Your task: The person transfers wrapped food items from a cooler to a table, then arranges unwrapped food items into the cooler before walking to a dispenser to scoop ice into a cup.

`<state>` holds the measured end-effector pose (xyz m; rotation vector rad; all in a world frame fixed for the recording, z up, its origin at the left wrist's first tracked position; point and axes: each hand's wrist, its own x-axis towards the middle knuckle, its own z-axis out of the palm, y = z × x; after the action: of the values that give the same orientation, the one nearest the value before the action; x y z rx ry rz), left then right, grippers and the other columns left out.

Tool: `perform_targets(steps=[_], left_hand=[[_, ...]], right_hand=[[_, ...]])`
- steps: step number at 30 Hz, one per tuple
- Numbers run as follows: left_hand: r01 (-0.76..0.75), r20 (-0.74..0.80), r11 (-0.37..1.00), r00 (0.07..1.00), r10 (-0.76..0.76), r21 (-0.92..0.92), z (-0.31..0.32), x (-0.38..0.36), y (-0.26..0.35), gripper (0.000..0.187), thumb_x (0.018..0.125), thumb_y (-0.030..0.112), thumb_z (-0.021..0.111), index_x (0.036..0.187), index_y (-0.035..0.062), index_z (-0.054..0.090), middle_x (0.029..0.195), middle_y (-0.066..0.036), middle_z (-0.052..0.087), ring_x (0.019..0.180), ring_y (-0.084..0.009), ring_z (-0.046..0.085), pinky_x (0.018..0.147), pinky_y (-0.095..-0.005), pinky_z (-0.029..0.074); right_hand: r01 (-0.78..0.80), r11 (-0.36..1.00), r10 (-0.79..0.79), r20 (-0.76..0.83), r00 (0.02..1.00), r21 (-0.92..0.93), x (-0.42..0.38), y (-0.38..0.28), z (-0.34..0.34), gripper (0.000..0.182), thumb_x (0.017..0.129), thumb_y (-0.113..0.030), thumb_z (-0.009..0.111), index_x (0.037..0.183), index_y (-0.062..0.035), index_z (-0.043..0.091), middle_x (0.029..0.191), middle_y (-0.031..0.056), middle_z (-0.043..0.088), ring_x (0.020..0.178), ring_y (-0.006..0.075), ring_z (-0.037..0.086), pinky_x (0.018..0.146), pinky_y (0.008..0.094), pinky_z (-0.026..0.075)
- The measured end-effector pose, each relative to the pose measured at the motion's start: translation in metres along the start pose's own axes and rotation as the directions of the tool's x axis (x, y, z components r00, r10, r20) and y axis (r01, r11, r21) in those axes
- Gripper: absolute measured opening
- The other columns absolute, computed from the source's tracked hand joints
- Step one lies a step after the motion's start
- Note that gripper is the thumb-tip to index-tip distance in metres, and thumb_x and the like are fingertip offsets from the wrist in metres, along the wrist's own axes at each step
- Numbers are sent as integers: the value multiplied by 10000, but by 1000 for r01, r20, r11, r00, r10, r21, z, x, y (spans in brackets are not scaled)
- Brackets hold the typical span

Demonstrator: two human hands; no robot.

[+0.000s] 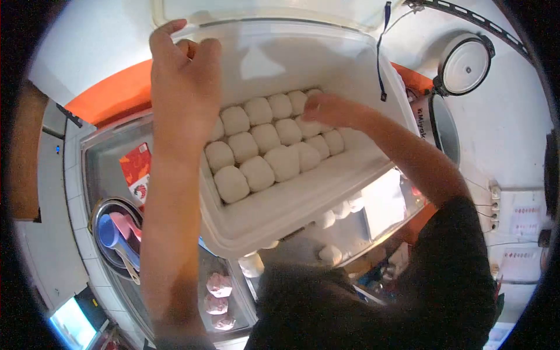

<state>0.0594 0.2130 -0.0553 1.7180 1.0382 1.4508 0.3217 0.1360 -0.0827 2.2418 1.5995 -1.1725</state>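
Note:
Rows of round white dough balls [265, 137] lie side by side in a large white plastic box [256, 233], which sits tilted in front of me. My right hand [332, 111] reaches into the box from the right, its fingers curled down around a dough ball [310, 126] near the back row; the fingertips are partly hidden. Raised above the box's left side, my left hand [186, 67] is empty, with index finger and thumb apart and the other fingers bent. Behind the box a pale lid [280, 10] leans against the wall.
Below the box is a glass display case [303, 256] holding several white buns and pink-white ones [219, 286]. To the left, a metal bowl [96, 219] contains blue and pink scoops, beside a red packet [135, 172]. A rice cooker [446, 128] with raised lid stands at right.

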Motion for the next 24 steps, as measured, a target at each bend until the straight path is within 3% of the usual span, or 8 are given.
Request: perform_targets(steps=[3, 5, 6, 7, 10, 12, 15, 24], left_hand=[[19, 4, 998, 1000, -18, -55, 0, 0, 2, 462, 890, 140, 594, 1266, -77, 437, 719, -82, 532, 645, -169, 507, 659, -317, 454], [56, 2, 994, 998, -56, -93, 0, 0, 3, 475, 891, 153, 594, 1276, -74, 436, 735, -75, 534, 661, -164, 509, 669, -316, 454], [70, 2, 992, 998, -70, -109, 1, 1, 3, 481, 892, 160, 595, 1282, -73, 436, 743, -71, 535, 668, -162, 510, 674, -316, 453], [29, 0, 998, 1000, -29, -59, 1, 1, -1, 488, 891, 165, 596, 1286, -72, 435, 747, -66, 535, 674, -157, 509, 673, -314, 452], [0, 3, 999, 1000, 0, 47, -1, 4, -10, 507, 887, 180, 601, 1297, -68, 434, 753, -55, 532, 688, -145, 503, 674, -307, 448], [73, 19, 997, 997, -73, 34, -2, 7, -2, 514, 884, 186, 604, 1299, -66, 434, 748, -53, 528, 692, -142, 500, 679, -306, 450], [72, 42, 997, 997, -72, -7, -2, 6, -3, 517, 882, 187, 604, 1301, -63, 436, 732, -53, 526, 690, -146, 499, 688, -308, 453], [91, 61, 990, 993, -98, 112, -2, 8, -1, 509, 881, 187, 606, 1306, -41, 443, 717, -49, 530, 698, -165, 516, 701, -317, 455]], right_hand=[[352, 934, -230, -642, 731, 66, -92, 4, -3, 222, 931, -206, 605, 969, 8, 650, 826, 58, 630, 782, 154, 595, 741, 318, 488], [548, 819, -59, -925, 376, 170, -150, 47, 50, 187, 918, -171, 568, 974, -3, 628, 941, 125, 647, 860, 222, 621, 795, 367, 501], [647, 705, 301, -949, 97, 290, -153, 28, 96, 181, 955, -125, 520, 799, -41, 558, 779, 28, 545, 728, 136, 539, 722, 306, 467], [516, 767, 273, -921, 276, 382, -165, 67, 145, 88, 923, -120, 579, 919, -34, 565, 870, 72, 571, 849, 189, 558, 833, 345, 451], [115, 940, 161, -715, 681, 321, -146, 150, 270, 408, 846, -209, 760, 1188, -80, 578, 1246, 193, 532, 1214, 333, 490, 1057, 486, 369], [-142, 968, 241, -620, 747, 205, -125, 189, 324, 672, 774, -417, 822, 1337, -176, 546, 1496, 237, 301, 1394, 441, 280, 1116, 581, 295], [-193, 981, 131, -614, 778, -34, -110, 188, 356, 830, 719, -568, 815, 1415, -229, 517, 1573, 259, 150, 1439, 502, 155, 1140, 635, 233], [-267, 944, 330, -535, 778, 195, -104, 161, 354, 891, 644, -610, 840, 1351, -140, 568, 1543, 302, 184, 1426, 510, 170, 1128, 624, 265]])
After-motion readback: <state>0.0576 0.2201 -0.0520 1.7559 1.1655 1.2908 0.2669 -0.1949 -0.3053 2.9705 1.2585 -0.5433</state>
